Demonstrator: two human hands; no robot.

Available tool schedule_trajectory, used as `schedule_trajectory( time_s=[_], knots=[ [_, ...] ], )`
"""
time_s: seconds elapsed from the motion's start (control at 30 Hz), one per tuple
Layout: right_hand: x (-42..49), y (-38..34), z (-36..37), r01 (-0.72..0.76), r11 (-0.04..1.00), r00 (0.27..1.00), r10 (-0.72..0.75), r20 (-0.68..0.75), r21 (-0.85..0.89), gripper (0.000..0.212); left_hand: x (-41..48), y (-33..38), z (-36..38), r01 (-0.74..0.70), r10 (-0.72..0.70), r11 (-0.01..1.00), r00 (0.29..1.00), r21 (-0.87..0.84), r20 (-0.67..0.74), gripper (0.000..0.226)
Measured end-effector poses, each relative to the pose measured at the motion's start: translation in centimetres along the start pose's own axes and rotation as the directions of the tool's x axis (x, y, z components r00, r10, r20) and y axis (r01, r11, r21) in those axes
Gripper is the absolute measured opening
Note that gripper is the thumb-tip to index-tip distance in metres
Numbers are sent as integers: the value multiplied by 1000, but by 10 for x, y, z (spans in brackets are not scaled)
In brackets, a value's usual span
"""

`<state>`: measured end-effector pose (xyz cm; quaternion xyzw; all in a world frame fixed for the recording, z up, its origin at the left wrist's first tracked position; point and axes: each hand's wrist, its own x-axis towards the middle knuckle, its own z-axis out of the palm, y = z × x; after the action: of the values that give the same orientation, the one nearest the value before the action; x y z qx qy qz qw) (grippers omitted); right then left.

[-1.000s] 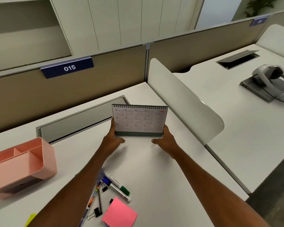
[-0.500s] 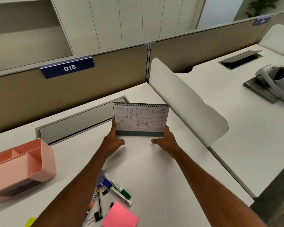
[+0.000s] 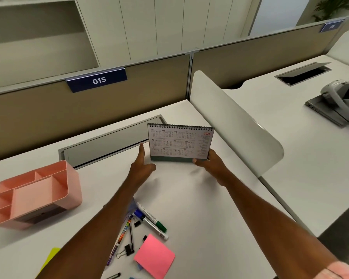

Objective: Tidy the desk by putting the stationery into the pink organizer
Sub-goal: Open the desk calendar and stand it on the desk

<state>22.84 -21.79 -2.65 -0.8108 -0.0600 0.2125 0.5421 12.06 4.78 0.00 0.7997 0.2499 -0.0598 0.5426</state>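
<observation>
Nearest you, a pink sticky pad (image 3: 154, 256) lies on the desk (image 3: 199, 198) beside binder clips (image 3: 126, 251), pens (image 3: 123, 234) and two markers (image 3: 152, 220), partly tucked under your left forearm. Out left, the pink organizer (image 3: 36, 193) sits tipped on its side, compartments bare, well apart from that pile. Your left hand (image 3: 141, 168) is loose, fingers spread, forefinger up, just beside the desk calendar (image 3: 180, 142) and not gripping it. Your right hand (image 3: 211, 163) pinches the calendar's lower right corner, keeping it upright. Behind it, a grey cable tray lid (image 3: 107, 146), then the partition with its 015 sign (image 3: 97, 79).
</observation>
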Motion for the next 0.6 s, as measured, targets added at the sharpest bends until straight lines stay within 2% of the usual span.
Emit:
schedule_trajectory(
  time_s=[0.17, 0.27, 0.47, 0.6],
  knots=[
    [-10, -5, 0, 1, 999, 999, 2, -55, 44, 51, -12, 0, -15, -20, 19, 1000, 998, -11, -55, 101],
    [-12, -5, 0, -26, 999, 996, 29, -86, 30, 68, -22, 3, -21, -23, 22, 1000, 998, -14, -55, 101],
    [-16, -1, -3, -35, 999, 993, 34, -112, -2, 79, -38, 2, -24, -35, 35, 999, 998, 2, -55, 102],
    [-28, 0, -3, -73, 997, 989, 72, -130, -5, 99, -49, -4, -25, -41, 41, 999, 996, 10, -77, 102]
  ],
)
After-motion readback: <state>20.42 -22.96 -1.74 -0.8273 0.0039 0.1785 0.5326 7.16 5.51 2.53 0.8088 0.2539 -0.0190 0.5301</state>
